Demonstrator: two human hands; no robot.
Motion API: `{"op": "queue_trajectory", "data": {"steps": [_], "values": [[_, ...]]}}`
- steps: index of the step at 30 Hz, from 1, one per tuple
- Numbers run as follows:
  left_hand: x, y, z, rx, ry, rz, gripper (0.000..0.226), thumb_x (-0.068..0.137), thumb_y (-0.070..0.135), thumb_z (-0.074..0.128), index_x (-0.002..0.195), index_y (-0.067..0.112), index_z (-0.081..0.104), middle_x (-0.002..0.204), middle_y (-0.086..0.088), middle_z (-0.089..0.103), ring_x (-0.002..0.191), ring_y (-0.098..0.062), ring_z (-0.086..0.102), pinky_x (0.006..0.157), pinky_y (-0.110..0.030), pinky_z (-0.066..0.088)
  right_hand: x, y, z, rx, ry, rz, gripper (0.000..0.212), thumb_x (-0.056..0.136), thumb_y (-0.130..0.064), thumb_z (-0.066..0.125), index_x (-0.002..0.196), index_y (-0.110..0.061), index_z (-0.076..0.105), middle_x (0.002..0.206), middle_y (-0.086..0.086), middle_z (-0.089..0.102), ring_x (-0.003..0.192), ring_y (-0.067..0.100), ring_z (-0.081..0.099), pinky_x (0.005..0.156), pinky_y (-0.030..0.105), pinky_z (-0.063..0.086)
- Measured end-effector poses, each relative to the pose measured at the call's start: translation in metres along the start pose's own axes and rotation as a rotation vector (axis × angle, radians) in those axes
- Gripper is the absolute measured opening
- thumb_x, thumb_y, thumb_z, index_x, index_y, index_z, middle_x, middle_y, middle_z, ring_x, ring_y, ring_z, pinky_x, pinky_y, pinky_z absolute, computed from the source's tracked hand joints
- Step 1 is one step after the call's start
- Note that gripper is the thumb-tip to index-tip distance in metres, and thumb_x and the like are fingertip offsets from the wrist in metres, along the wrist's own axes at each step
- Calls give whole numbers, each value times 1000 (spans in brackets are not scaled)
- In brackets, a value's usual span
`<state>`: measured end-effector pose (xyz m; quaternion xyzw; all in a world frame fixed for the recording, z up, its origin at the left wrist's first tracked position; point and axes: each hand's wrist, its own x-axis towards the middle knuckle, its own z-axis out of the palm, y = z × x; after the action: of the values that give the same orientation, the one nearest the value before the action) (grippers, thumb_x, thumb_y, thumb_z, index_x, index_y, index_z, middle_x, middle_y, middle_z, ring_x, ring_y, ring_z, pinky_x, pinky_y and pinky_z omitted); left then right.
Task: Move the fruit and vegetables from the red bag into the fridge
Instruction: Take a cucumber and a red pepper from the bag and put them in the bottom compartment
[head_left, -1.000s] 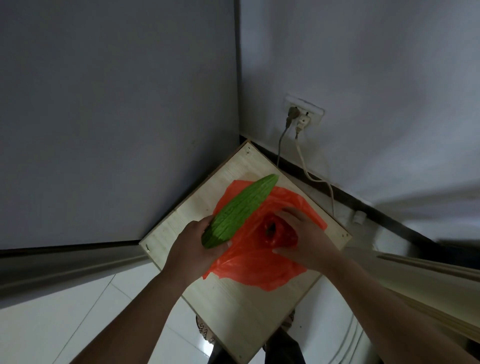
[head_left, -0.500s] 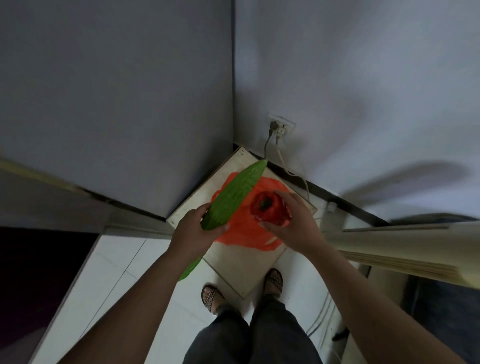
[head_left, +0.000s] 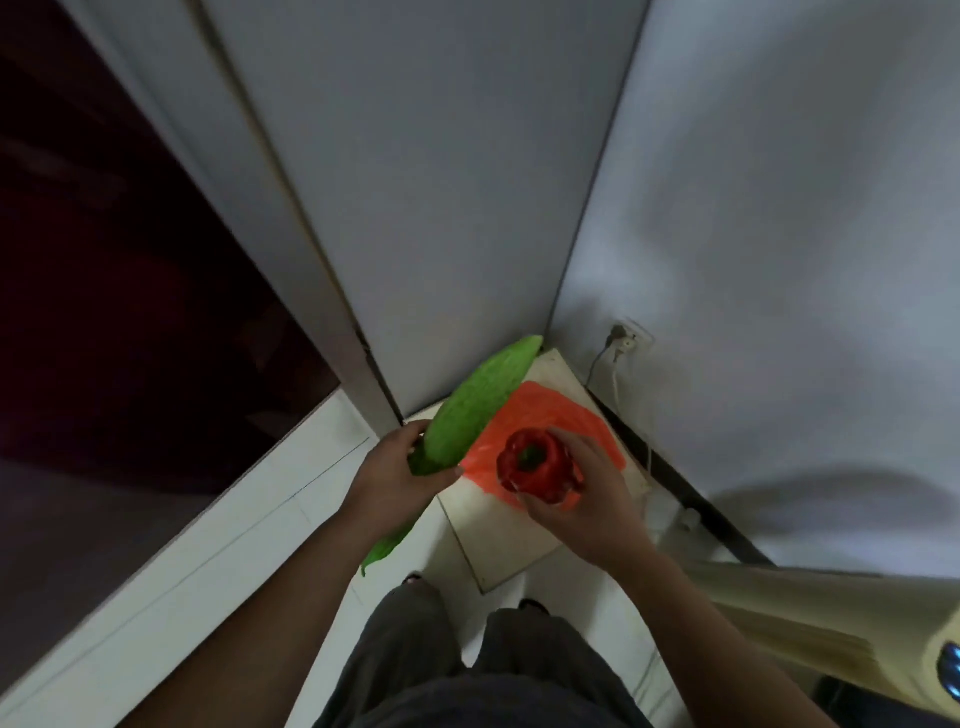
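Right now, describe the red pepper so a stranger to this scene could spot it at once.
Where the grey walls meet, a pale board carries a flat red bag. Over the bag, the right hand holds the pepper: round, glossy, dark red with a green stem, unlike the long green gourd in the left hand.

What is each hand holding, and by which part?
Left hand grips the long green gourd about its middle; right hand cups the red bell pepper round its body.
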<state>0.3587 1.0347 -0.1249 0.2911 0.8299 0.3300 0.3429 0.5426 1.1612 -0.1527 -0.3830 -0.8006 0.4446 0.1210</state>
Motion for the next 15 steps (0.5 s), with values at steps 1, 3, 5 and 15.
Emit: {"op": "queue_trajectory", "data": {"steps": [1,3,5,15], "values": [[-7,1,4,-14,27,-11,38,73,31,76,102,41,52,99,13,59,82,7,52,62,-3,36,3,-1,-5,-8,-26,-26,78,59,-42,80,128,-25,48,123,-8,49,110,3,47,88,12,36],[-24,2,14,-42,78,-43,38,73,32,76,102,40,53,100,12,59,83,7,52,64,-3,37,8,-1,-12,9,-114,-91,74,60,-42,80,126,-29,49,121,-9,52,110,4,50,89,14,40],[-43,-1,26,-58,137,-88,43,71,36,75,109,37,55,105,9,61,89,0,54,69,-6,37,9,0,-15,77,-196,-135,73,59,-43,77,125,-31,49,122,-8,54,114,6,52,95,25,46],[-174,-40,31,-145,624,-425,55,75,34,74,125,25,53,107,3,52,94,-12,52,78,-22,37,-26,-31,35,38,-665,-383,71,61,-54,74,122,-53,37,121,-26,44,117,4,47,95,36,49]]}}
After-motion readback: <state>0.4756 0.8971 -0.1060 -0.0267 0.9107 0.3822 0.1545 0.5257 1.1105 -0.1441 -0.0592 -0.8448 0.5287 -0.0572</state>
